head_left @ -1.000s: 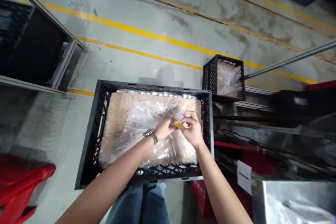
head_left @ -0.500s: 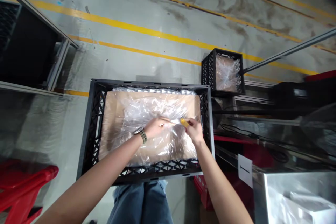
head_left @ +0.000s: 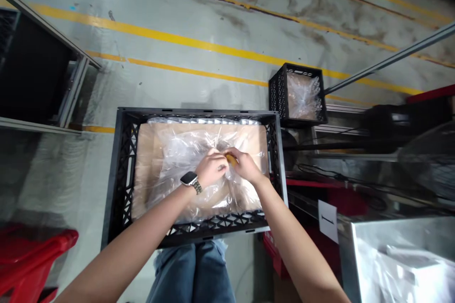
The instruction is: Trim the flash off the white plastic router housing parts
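Note:
In the head view, a black plastic crate (head_left: 113, 184) holds brown cardboard (head_left: 145, 170) covered by a clear plastic bag (head_left: 181, 151). Over its middle, my left hand (head_left: 209, 169) is closed, fingers curled into the gathered film. My right hand (head_left: 245, 165) meets it from the right and is shut on a small yellow roll (head_left: 232, 159), which looks like tape. The fingers of both hands hide part of the roll and the bunched plastic. A watch (head_left: 189, 179) and a beaded bracelet (head_left: 196, 185) circle my left wrist.
Behind at right, a smaller black crate (head_left: 279, 97) holds cardboard under plastic. A metal box (head_left: 362, 246) with a paper label (head_left: 327, 221) stands at the right. Red plastic (head_left: 53, 246) lies at lower left, and a metal frame (head_left: 76, 90) rises at the left.
My right hand has moved left with the yellow roll to meet my left hand. My left fingers, stretched out before, are now curled. The pale strip between the hands no longer shows.

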Tool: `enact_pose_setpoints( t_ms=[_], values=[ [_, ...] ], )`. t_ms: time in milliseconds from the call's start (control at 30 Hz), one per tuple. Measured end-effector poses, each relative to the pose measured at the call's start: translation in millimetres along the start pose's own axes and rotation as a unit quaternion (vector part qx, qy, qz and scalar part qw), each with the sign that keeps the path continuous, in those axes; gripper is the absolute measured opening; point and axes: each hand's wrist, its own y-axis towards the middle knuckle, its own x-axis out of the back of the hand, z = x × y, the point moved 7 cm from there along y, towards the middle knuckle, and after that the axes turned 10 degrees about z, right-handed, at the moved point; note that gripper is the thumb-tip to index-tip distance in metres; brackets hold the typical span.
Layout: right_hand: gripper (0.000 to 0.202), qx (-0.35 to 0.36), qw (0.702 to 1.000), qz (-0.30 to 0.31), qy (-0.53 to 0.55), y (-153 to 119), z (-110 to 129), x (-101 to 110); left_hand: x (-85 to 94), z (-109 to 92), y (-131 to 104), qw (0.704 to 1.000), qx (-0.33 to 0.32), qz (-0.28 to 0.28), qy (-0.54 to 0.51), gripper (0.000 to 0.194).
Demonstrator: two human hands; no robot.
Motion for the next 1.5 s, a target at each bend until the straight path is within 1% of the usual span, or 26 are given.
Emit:
enact_pose_setpoints(
  t_ms=[33,100,167,233,300,400,467,533,600,667,733,767,867,1000,1067,1100,1133,1200,1233,1267,1333,1400,1467,1500],
  values=[
    [0.036,0.000,1.000,0.016,0.003,6.4,-5.2,-1.9,2.3,1.1,0.2,1.000,-0.001,-0.021,0.002,0.020],
    [0.034,-0.009,1.000,0.029,0.000,14.6,-15.4,-5.9,4.4,6.8,0.1,0.997,0.011,-0.077,0.001,0.015],
    [0.035,-0.025,0.999,0.031,-0.019,18.7,-23.0,-7.8,2.4,14.3,-0.2,0.990,0.031,-0.136,-0.005,0.010],
    [0.038,-0.037,0.997,0.043,-0.049,22.3,-26.4,-6.9,-2.4,20.3,-0.6,0.983,0.041,-0.181,-0.011,0.006],
    [0.039,-0.037,0.993,0.072,-0.084,26.8,-24.8,-5.4,-6.7,23.5,-2.4,0.978,0.039,-0.207,-0.014,0.005],
    [0.041,-0.010,0.982,0.124,-0.145,29.7,-14.7,-4.9,-6.4,24.1,-9.5,0.974,0.026,-0.224,-0.006,0.014],
    [0.040,0.011,0.972,0.131,-0.195,25.5,-6.5,-4.7,-1.8,21.8,-15.7,0.975,0.017,-0.221,0.011,0.022],
    [0.037,0.031,0.961,0.123,-0.246,17.2,0.0,-4.8,3.3,16.6,-20.0,0.980,0.002,-0.196,0.035,0.028],
    [0.032,0.054,0.949,0.115,-0.289,8.5,2.9,-5.5,6.1,9.6,-21.7,0.987,-0.020,-0.147,0.064,0.034],
    [0.029,0.080,0.937,0.112,-0.323,3.1,1.6,-6.3,5.9,3.6,-22.2,0.991,-0.043,-0.087,0.089,0.035],
    [0.029,0.101,0.926,0.112,-0.347,2.9,-3.5,-6.9,4.4,1.2,-23.6,0.992,-0.055,-0.043,0.109,0.030],
    [0.029,0.108,0.922,0.112,-0.356,4.6,-6.9,-7.3,3.5,1.5,-25.0,0.991,-0.055,-0.031,0.117,0.027],
    [0.030,0.116,0.914,0.104,-0.373,12.8,-17.3,-9.8,-1.0,5.5,-32.9,0.989,-0.037,-0.021,0.143,0.027],
    [0.027,0.107,0.918,0.079,-0.373,15.4,-24.1,-12.0,-6.2,7.2,-53.1,0.985,-0.004,-0.002,0.173,0.034],
    [0.027,0.084,0.926,0.043,-0.366,7.0,-24.4,-5.9,1.5,6.5,-68.7,0.981,0.016,0.003,0.193,0.035],
    [0.029,0.066,0.930,0.014,-0.362,-0.6,-24.5,-0.5,9.5,7.3,-78.7,0.978,0.032,-0.004,0.206,0.036],
    [0.034,0.041,0.933,-0.021,-0.356,-10.6,-25.1,5.4,19.9,9.5,-90.2,0.974,0.050,-0.019,0.218,0.043],
    [0.050,-0.016,0.935,-0.090,-0.342,-36.1,-28.9,13.4,43.6,21.2,-116.8,0.960,0.110,-0.069,0.250,0.070],
    [0.058,-0.046,0.934,-0.116,-0.335,-49.6,-32.6,13.3,53.0,30.7,-130.2,0.948,0.145,-0.089,0.268,0.083],
    [0.064,-0.074,0.932,-0.132,-0.329,-62.0,-37.7,9.8,59.0,43.0,-142.2,0.932,0.190,-0.094,0.296,0.092],
    [0.068,-0.121,0.930,-0.142,-0.318,-78.9,-51.1,-3.6,57.7,68.1,-156.8,0.910,0.240,-0.059,0.333,0.092],
    [0.071,-0.159,0.928,-0.141,-0.305,-82.9,-66.0,-16.0,51.0,87.8,-161.1,0.903,0.254,-0.034,0.345,0.085],
    [0.077,-0.184,0.930,-0.137,-0.287,-76.5,-75.8,-19.7,49.9,97.4,-160.1,0.905,0.255,-0.036,0.339,0.083],
    [0.079,-0.192,0.933,-0.135,-0.274,-72.1,-76.1,-17.8,52.5,97.9,-159.3,0.906,0.256,-0.036,0.336,0.082]
  ],
)
